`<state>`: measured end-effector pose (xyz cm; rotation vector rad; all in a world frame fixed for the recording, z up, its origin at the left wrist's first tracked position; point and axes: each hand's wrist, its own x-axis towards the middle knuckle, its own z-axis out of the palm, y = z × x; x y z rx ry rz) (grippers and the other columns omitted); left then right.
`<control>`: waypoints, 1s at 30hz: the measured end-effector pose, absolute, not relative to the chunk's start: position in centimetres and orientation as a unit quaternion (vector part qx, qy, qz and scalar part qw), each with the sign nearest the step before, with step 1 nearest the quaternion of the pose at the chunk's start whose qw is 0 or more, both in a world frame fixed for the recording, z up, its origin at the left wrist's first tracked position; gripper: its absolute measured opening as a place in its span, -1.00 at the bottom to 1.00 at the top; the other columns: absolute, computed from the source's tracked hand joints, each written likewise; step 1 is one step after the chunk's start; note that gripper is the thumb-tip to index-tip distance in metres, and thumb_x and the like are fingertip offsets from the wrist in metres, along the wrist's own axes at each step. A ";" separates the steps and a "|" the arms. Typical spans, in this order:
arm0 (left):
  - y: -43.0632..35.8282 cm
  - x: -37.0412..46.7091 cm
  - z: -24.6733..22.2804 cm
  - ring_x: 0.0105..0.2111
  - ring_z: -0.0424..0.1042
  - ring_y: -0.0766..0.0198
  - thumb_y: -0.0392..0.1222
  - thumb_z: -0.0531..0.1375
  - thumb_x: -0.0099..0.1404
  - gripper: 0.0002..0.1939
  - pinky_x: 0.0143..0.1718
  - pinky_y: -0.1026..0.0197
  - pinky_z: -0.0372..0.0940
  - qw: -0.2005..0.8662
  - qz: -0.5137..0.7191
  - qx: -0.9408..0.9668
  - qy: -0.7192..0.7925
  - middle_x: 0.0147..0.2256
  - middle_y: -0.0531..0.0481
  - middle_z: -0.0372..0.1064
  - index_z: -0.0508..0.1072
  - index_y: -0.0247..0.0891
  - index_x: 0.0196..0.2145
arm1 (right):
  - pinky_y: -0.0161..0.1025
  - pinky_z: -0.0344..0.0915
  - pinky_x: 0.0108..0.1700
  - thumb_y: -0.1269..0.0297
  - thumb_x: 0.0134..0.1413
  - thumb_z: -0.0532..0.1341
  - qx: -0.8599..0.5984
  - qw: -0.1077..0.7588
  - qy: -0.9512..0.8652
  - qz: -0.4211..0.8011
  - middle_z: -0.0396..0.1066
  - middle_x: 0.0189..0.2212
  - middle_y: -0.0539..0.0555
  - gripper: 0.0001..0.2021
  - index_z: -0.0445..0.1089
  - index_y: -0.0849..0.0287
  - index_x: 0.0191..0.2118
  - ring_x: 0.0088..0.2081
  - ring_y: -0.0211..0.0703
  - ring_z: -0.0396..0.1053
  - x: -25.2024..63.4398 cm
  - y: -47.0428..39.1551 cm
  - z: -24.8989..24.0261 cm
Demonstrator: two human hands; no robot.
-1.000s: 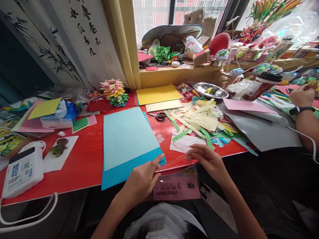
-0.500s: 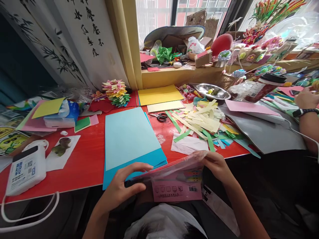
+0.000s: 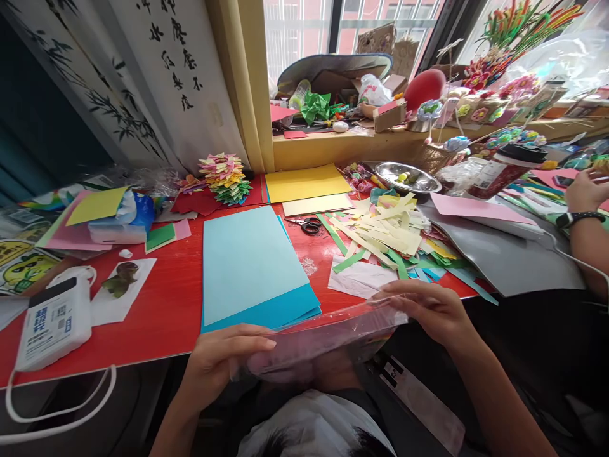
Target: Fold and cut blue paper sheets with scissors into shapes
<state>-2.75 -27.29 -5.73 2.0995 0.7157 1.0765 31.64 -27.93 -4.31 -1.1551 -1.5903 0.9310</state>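
Observation:
A clear plastic bag [image 3: 328, 346] with a pinkish tint is stretched between my hands, just over the table's front edge. My left hand [image 3: 221, 355] grips its left end, thumb and fingers pressed together. At the opposite end my right hand [image 3: 435, 311] pinches the upper corner. Printing on the bag's lower right is mostly folded out of sight. Close beyond it lie light blue sheets [image 3: 252, 260] on top of darker blue sheets [image 3: 285, 311]. Below my right hand, a clear strip with a black-and-white label [image 3: 419, 400] rests near my lap.
Black scissors [image 3: 310, 225] lie beside a heap of cut paper strips [image 3: 390, 228]. A folded-paper ornament [image 3: 226, 178] and yellow sheets [image 3: 309, 183] stand at the back. A white corded device [image 3: 54, 324] is at left. At right, a co-worker's hand [image 3: 587, 190] is near a lidded cup [image 3: 509, 168].
My left hand has closed on the bag's left end. The bag has been pulled out wider and tilted, so its printed pink face is now largely hidden. My right hand has moved slightly right.

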 end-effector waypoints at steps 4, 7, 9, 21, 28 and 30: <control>-26.9 -3.4 -5.2 -0.24 0.49 0.22 -0.36 0.03 0.30 -0.70 -0.35 0.30 0.39 0.328 0.386 0.817 0.276 -0.22 -0.04 0.48 0.50 -0.07 -0.21 | -0.19 0.40 -0.23 0.19 0.18 0.09 -0.394 0.414 -0.733 0.370 0.53 -0.28 0.07 -0.73 0.56 -0.05 -0.33 -0.24 -0.05 0.48 32.0 -27.5 -3.4; -26.8 -4.0 -5.0 -0.24 0.47 0.25 -0.38 0.02 0.30 -0.73 -0.33 0.33 0.36 0.356 0.343 0.816 0.301 -0.20 -0.03 0.46 0.48 -0.13 -0.27 | -0.26 0.39 -0.21 0.15 0.21 0.04 -0.374 0.357 -0.768 0.378 0.51 -0.19 0.09 -0.66 0.57 0.01 -0.36 -0.21 -0.09 0.47 32.5 -27.1 -2.6; -26.8 -4.4 -4.7 -0.20 0.45 0.28 -0.39 0.00 0.31 -0.73 -0.28 0.35 0.34 0.372 0.301 0.819 0.315 -0.16 -0.01 0.43 0.46 -0.15 -0.31 | -0.29 0.36 -0.15 0.19 0.22 0.05 -0.367 0.318 -0.788 0.378 0.48 -0.14 0.10 -0.68 0.56 0.05 -0.30 -0.15 -0.11 0.45 32.9 -27.0 -2.2; -27.6 -5.5 -2.9 -0.14 0.41 0.35 -0.28 0.09 0.30 -0.73 -0.15 0.42 0.31 0.306 0.208 0.860 0.351 -0.14 0.05 0.40 0.40 -0.05 -0.08 | -0.29 0.33 -0.04 0.27 0.08 0.22 -0.391 0.246 -0.830 0.312 0.44 -0.10 0.08 -0.75 0.44 0.04 -0.08 -0.05 -0.13 0.38 33.0 -27.7 -1.1; -28.8 -2.9 -0.8 -0.35 0.41 0.36 -0.33 0.01 0.34 -0.57 -0.34 0.37 0.29 0.092 0.177 0.919 0.339 -0.32 0.03 0.41 0.17 -0.13 0.15 | -0.44 0.37 -0.14 0.45 0.20 0.02 -0.363 0.250 -0.861 0.253 0.47 -0.13 0.04 -0.68 0.43 0.01 -0.09 -0.13 -0.23 0.45 31.1 -30.3 -0.2; -29.5 -1.1 0.0 -0.47 0.38 0.36 -0.32 0.01 0.33 -0.59 -0.44 0.35 0.27 0.041 0.185 0.938 0.290 -0.45 0.04 0.39 0.18 -0.28 0.13 | -0.46 0.36 -0.12 0.44 0.19 0.04 -0.327 0.233 -0.880 0.252 0.47 -0.11 0.04 -0.69 0.41 0.00 -0.07 -0.12 -0.24 0.45 30.2 -31.6 0.5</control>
